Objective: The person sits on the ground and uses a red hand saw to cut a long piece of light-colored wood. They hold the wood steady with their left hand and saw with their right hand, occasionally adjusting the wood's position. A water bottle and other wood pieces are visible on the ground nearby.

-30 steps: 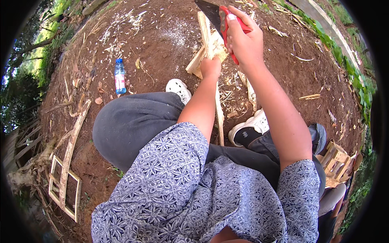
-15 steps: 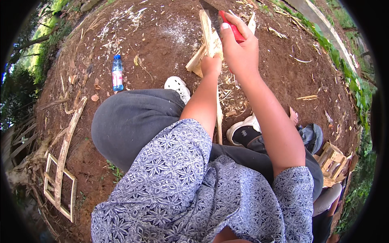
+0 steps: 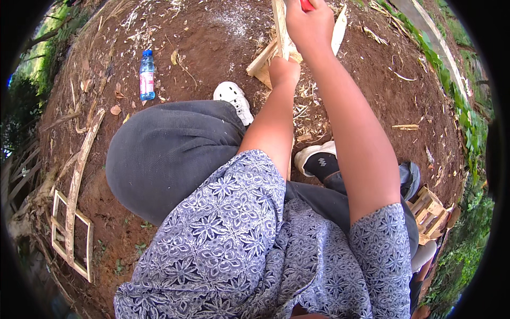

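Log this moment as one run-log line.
left hand: grips wooden strip | right hand: holds red-handled tool | ground: shavings, plastic bottle

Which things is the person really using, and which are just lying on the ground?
In use:
left hand gripping the upright wooden stick
right hand closed on a red-handled tool
wood block under the stick

Just lying about:
water bottle
wooden frame on the left
small crate on the right
wood shavings on the dirt
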Motion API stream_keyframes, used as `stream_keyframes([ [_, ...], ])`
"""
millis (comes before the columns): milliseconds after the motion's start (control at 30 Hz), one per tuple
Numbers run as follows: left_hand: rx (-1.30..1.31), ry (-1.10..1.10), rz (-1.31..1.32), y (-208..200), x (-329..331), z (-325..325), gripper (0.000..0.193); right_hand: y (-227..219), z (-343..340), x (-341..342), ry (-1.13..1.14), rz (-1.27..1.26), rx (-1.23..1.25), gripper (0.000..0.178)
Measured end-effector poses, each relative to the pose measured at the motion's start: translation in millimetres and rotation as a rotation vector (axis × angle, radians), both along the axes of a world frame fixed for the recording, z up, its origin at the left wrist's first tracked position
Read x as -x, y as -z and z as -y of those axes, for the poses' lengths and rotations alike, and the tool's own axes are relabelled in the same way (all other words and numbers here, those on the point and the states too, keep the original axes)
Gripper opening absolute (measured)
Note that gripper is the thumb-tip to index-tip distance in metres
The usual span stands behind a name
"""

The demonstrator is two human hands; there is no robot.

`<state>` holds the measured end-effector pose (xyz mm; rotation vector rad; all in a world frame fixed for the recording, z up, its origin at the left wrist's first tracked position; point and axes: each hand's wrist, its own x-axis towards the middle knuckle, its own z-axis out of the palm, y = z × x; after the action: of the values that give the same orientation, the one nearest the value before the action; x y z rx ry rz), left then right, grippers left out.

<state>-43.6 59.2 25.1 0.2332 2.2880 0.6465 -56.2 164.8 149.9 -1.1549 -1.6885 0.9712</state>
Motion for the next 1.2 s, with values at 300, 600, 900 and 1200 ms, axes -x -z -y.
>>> stream_keyframes([
  [300,-0.012,-0.033,0.080,5.6,12.2,-0.7,0.034,-29.1,12.0,3.3,-0.113,0.018,0.214,0.035],
  [600,-0.090,-0.074,0.091,-22.7,-3.8,-5.7,0.035,-82.2,73.9,-74.9,-0.100,-0.081,0.163,0.034],
  [900,-0.010,-0.014,0.049,9.8,-1.3,-5.3,0.033,30.9,-50.4,50.4,0.005,0.081,0.163,0.035],
  [1200,-0.031,-0.069,0.007,-4.0,-4.3,-6.6,0.033,-97.0,87.5,-100.0,-0.193,-0.018,0.191,0.035],
])
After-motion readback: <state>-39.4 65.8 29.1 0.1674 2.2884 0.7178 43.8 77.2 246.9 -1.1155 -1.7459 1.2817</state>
